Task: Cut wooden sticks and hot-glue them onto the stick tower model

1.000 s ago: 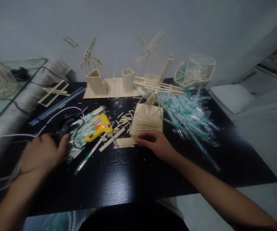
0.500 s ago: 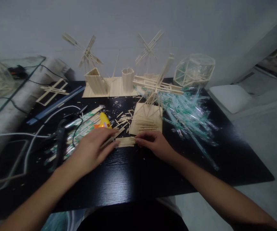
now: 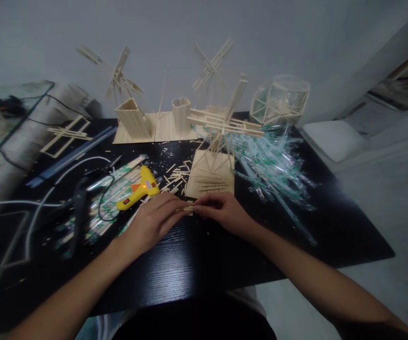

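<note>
Both hands meet over small pale wooden sticks (image 3: 188,208) just above the front part of the black table. My left hand (image 3: 161,215) reaches in from the left, its fingers closed together at the sticks and covering most of them. On the right, my right hand (image 3: 225,212) pinches the sticks' other end between thumb and fingers. A yellow hot glue gun (image 3: 140,188) lies on its side left of my left hand. Behind my fingers is a square stick base (image 3: 193,186) with a row of thin sticks (image 3: 209,179) lying on it, below a stick windmill (image 3: 223,125).
Short stick offcuts (image 3: 176,178) are scattered behind the hands. Plastic wrappers (image 3: 271,156) pile up on the right; packed sticks (image 3: 109,203) and a white cable (image 3: 35,226) lie left. Stick windmills, a stick tube (image 3: 181,117) and a clear-sided polyhedron (image 3: 281,101) stand at the back.
My left hand has moved right to the sticks beside my right hand, uncovering the glue gun. The sticks that showed between the hands are now mostly covered. The view has shifted slightly.
</note>
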The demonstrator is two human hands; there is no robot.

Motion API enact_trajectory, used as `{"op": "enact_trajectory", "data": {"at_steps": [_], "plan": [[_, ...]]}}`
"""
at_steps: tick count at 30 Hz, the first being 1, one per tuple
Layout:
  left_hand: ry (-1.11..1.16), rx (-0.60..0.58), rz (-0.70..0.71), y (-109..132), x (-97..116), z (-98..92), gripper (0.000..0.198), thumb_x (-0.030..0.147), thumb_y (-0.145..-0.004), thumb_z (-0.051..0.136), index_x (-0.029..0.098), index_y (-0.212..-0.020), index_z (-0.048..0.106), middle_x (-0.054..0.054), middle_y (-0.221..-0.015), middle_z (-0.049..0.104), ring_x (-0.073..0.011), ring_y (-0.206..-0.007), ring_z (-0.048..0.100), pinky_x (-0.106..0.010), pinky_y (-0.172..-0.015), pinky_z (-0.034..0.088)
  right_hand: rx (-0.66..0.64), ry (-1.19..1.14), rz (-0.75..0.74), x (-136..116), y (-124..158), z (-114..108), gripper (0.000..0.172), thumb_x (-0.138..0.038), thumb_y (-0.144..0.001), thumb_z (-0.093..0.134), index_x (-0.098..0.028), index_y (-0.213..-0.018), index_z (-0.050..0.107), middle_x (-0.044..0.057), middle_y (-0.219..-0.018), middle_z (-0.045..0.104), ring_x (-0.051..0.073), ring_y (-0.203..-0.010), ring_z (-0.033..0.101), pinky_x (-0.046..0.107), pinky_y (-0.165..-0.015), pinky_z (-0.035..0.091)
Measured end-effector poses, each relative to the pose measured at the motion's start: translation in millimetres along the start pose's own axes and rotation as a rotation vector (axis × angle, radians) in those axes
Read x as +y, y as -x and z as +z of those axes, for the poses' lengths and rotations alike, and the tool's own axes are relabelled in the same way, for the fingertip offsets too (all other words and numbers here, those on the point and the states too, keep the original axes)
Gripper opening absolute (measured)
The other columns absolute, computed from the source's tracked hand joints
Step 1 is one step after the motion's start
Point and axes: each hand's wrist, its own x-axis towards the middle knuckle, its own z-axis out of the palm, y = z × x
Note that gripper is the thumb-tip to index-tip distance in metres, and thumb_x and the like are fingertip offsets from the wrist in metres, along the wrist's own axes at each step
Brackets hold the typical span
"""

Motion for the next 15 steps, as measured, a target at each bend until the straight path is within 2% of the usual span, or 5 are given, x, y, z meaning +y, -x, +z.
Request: {"op": "enact_trajectory", "data": {"at_steps": [6, 15], "plan": [[0.039, 0.015, -0.06, 4.5, -0.5, -0.4, 0.021, 0.017, -0.095, 0.068, 0.018, -0.116, 0.067, -0.006, -0.101, 0.072, -0.0148, -0.09, 0.07, -0.027, -0.082, 0.057, 0.02, -0.043, -0.027, 2.6, -0.5, 1.8, 0.028, -0.04, -0.075, 0.087, -0.018, -0.092, 0.08, 0.003, -0.084, 0.077, 0.015, -0.072, 0.068, 0.028, -0.073, 0.055], [0.05, 0.059, -0.071, 4.0, 0.4, 3.9, 0.025, 0.019, -0.092, 0.072, 0.016, -0.117, 0.069, -0.008, -0.102, 0.074, -0.0156, -0.09, 0.071, -0.028, -0.083, 0.058, 0.094, 0.065, -0.08, 0.9, 3.6, 3.8, 0.02, -0.037, -0.077, 0.086, -0.02, -0.088, 0.083, 0.003, -0.075, 0.077, 0.017, -0.07, 0.07, 0.03, -0.071, 0.056]]}}
